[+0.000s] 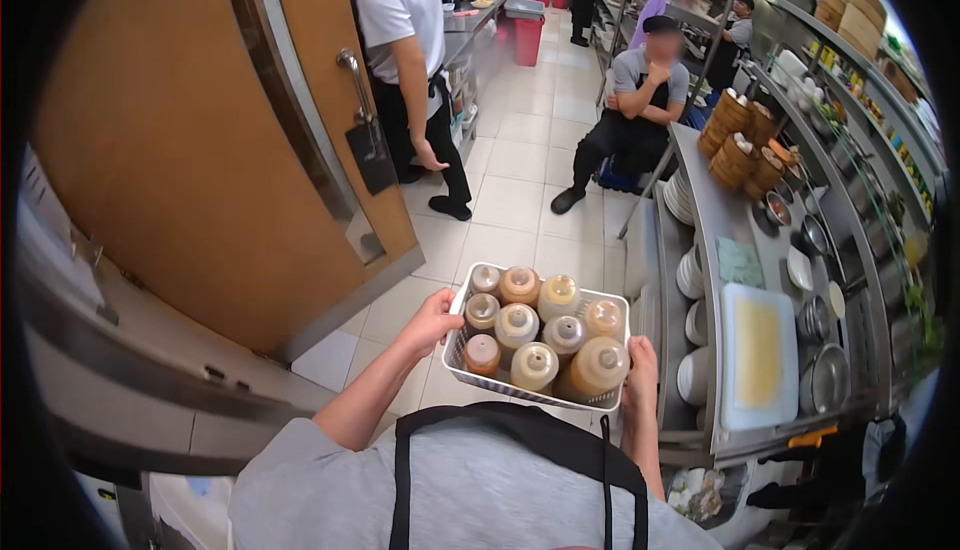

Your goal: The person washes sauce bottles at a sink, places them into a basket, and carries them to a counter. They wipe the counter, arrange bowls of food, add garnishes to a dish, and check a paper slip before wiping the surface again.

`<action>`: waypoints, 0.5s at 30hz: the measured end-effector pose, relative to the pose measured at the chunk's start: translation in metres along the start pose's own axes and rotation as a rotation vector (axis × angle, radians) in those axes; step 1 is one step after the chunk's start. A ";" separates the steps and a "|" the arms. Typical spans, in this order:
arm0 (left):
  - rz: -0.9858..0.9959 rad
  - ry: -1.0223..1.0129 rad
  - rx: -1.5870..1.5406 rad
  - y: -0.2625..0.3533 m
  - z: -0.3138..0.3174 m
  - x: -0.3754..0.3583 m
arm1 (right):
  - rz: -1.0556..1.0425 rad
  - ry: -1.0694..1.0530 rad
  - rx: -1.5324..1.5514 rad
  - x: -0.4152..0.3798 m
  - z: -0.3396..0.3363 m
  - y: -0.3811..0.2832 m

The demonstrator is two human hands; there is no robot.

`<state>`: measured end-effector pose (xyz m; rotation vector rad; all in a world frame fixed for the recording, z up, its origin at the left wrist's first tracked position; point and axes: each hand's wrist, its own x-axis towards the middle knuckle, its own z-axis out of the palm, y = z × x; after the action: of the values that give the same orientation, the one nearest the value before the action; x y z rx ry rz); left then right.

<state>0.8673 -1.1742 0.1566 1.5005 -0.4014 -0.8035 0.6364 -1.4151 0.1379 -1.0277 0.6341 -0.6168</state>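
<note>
A white perforated plastic basket (480, 382) is held out in front of my body, between both hands. Several squeeze bottles (517, 325) stand upright in it, with clear or pale tops and brown, orange and yellowish contents. My left hand (436, 320) grips the basket's left end, thumb at the rim. At the opposite end, my right hand (641, 368) is closed on the side wall; its fingers are partly hidden behind the basket.
A wooden door (200, 150) stands at the left. Ahead, one person (405, 60) stands beside it and another (645, 90) sits in the tiled aisle (510, 200). To the right, a steel counter (715, 250) carries a cutting board (760, 355), bamboo steamers (735, 160) and bowls.
</note>
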 end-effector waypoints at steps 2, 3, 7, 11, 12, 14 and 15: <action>-0.006 -0.020 0.042 0.017 0.006 0.046 | -0.005 0.019 0.047 0.040 0.005 -0.012; -0.014 -0.046 0.076 0.025 0.010 0.074 | 0.003 0.045 0.054 0.063 0.010 -0.024; 0.014 0.020 0.005 0.032 0.021 0.169 | -0.044 -0.023 0.020 0.175 0.011 -0.040; 0.015 0.082 0.004 0.039 0.011 0.246 | 0.029 -0.104 -0.049 0.273 0.032 -0.056; 0.002 0.136 -0.036 0.039 0.005 0.266 | 0.044 -0.138 -0.068 0.301 0.043 -0.059; -0.034 0.210 -0.070 0.053 -0.009 0.302 | 0.079 -0.198 -0.096 0.357 0.064 -0.060; -0.031 0.223 -0.075 0.059 -0.014 0.318 | 0.082 -0.211 -0.099 0.380 0.074 -0.061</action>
<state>1.1092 -1.3889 0.1366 1.5100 -0.1805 -0.6595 0.9326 -1.6716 0.1507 -1.1366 0.5217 -0.4019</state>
